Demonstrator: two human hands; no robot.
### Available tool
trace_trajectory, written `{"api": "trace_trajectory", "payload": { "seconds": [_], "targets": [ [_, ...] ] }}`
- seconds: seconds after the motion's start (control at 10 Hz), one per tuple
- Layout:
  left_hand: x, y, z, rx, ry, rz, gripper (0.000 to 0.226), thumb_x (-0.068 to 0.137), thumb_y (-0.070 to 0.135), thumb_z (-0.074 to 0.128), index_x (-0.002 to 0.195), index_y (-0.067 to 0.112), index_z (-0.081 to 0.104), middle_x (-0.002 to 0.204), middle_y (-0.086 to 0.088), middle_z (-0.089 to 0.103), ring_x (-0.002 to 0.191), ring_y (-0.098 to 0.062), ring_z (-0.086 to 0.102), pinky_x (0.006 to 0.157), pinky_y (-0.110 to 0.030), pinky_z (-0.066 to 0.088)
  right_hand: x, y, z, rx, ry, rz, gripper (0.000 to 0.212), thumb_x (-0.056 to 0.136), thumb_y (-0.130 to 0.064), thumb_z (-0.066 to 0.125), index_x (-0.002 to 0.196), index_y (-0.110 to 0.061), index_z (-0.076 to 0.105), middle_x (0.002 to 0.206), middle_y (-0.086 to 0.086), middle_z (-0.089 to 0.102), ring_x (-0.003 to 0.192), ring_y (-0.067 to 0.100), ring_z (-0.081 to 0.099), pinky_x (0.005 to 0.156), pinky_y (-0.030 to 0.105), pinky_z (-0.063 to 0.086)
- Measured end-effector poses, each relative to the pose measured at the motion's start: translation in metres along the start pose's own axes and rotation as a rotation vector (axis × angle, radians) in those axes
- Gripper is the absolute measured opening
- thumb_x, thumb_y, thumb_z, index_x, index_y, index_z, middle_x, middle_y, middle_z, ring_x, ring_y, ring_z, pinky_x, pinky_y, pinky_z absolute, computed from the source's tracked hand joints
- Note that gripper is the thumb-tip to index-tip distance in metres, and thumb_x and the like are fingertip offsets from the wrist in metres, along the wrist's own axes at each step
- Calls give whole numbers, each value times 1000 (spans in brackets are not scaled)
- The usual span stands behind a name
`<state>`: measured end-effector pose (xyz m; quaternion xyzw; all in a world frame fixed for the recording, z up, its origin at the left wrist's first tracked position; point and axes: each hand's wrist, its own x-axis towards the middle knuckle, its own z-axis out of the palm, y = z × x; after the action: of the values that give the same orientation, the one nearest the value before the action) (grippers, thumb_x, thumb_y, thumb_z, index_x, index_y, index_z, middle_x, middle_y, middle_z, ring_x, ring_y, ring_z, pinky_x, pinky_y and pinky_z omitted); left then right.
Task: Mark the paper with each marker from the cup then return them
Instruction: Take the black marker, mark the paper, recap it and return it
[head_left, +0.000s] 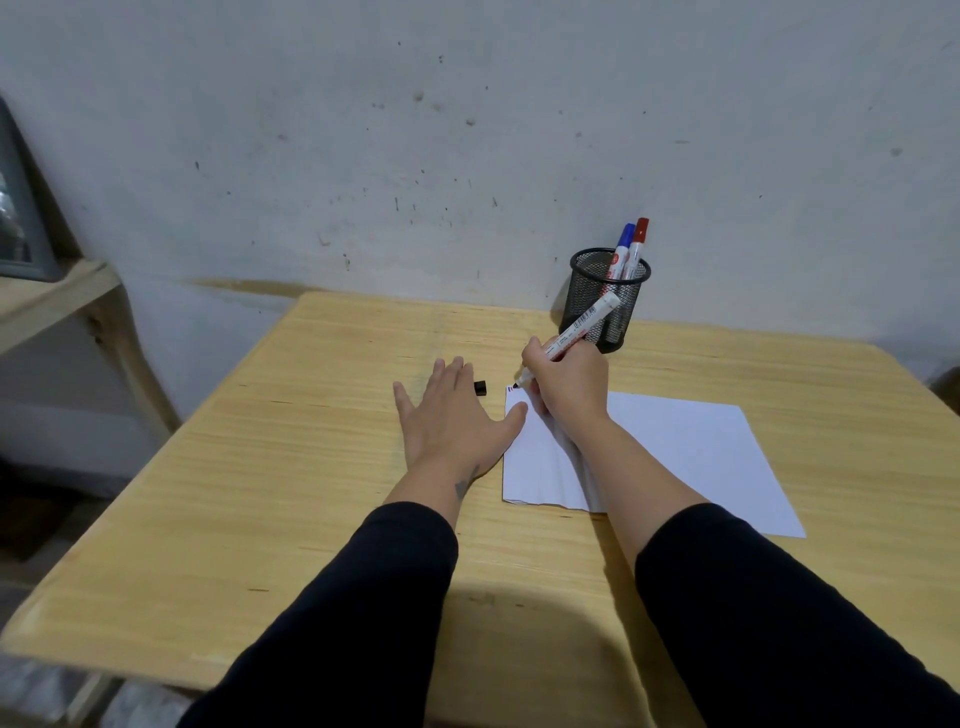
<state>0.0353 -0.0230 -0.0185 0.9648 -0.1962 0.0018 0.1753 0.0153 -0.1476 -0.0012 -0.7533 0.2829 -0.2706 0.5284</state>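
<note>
Right hand (569, 382) pinches black marker (574, 327), tip at paper (675, 447) far-left corner. Left hand (452, 410) flat, spread. Loose cap (480, 387) may roll off worktop (260, 467); cup (605, 299) at far edge.

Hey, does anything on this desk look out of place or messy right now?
Only small things. A loose black cap lies on the table beside the left hand, off the marker that the right hand holds. The paper looks creased near its left edge. Nothing spilled.
</note>
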Motion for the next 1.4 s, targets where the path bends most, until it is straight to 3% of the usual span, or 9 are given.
{"api": "trace_trajectory", "payload": {
  "seconds": [0.2, 0.5, 0.6, 0.7, 0.8, 0.9, 1.0, 1.2, 1.4],
  "targets": [
    [0, 0, 0, 4, -5, -6, 87, 82, 70, 35, 150, 18, 19, 161, 6, 13, 148, -10, 1, 118, -55, -6, 3, 4, 5, -12, -13, 11, 34, 83, -27, 60, 71, 5, 66, 70, 17, 70, 58, 22, 64, 55, 34, 53],
    [-1, 0, 0, -44, 29, 5, 84, 84, 68, 37, 150, 18, 19, 160, 5, 19, 148, -11, 4, 117, -54, -6, -1, -7, -6, 286, 8, 107, 28, 88, -19, 57, 67, -1, 61, 57, 12, 59, 31, 13, 46, 34, 21, 39],
    [-3, -2, 0, -177, 93, -1, 61, 92, 50, 41, 143, 16, 33, 151, 2, 38, 147, -12, 17, 118, -50, -7, 1, -10, -11, 299, -13, 112, 40, 93, -31, 55, 65, -4, 63, 54, 10, 58, 31, 17, 48, 32, 19, 40],
    [-5, -4, -1, -294, 167, -5, 25, 96, 26, 46, 118, 17, 53, 126, 1, 59, 136, -14, 39, 121, -45, -4, -2, -13, -16, 334, -13, 126, 47, 97, -36, 49, 66, -4, 64, 47, 6, 54, 27, 15, 46, 31, 20, 41],
    [-7, -3, -3, -416, 178, -42, 11, 96, 17, 50, 100, 16, 60, 111, 0, 66, 131, -17, 45, 121, -40, 0, -8, -19, -21, 391, -11, 141, 42, 99, -28, 46, 69, -4, 64, 50, 7, 53, 28, 9, 45, 32, 21, 43],
    [-8, 1, -13, -667, 204, -84, 8, 93, 18, 55, 92, 23, 62, 88, 6, 66, 99, -20, 61, 100, -34, 44, -12, -30, -31, 388, -20, 103, 36, 99, -22, 44, 71, -6, 60, 53, 9, 54, 28, 5, 46, 33, 21, 46],
    [-9, 17, -35, -906, 245, 1, 10, 93, 13, 57, 93, 20, 64, 86, 3, 66, 78, -9, 60, 60, -7, 45, -12, -47, -43, 402, -14, 66, 33, 97, -22, 44, 73, -5, 58, 52, 8, 55, 29, 9, 44, 36, 23, 45],
    [-10, 54, -67, -1092, 194, 190, 14, 90, 3, 58, 91, 14, 66, 82, -4, 70, 77, -13, 67, 65, -6, 48, -15, -77, -69, 420, 21, -5, 34, 96, -26, 44, 71, -7, 57, 43, 2, 54, 29, 13, 43, 36, 23, 41],
    [-16, 73, -76, -1071, 157, 246, 12, 91, 6, 58, 96, 12, 67, 82, -3, 70, 72, -6, 65, 56, -3, 42, -22, -85, -86, 420, 19, -51, 33, 94, -21, 44, 66, -8, 56, 49, 8, 54, 30, 15, 41, 37, 23, 40]
  ]
}}
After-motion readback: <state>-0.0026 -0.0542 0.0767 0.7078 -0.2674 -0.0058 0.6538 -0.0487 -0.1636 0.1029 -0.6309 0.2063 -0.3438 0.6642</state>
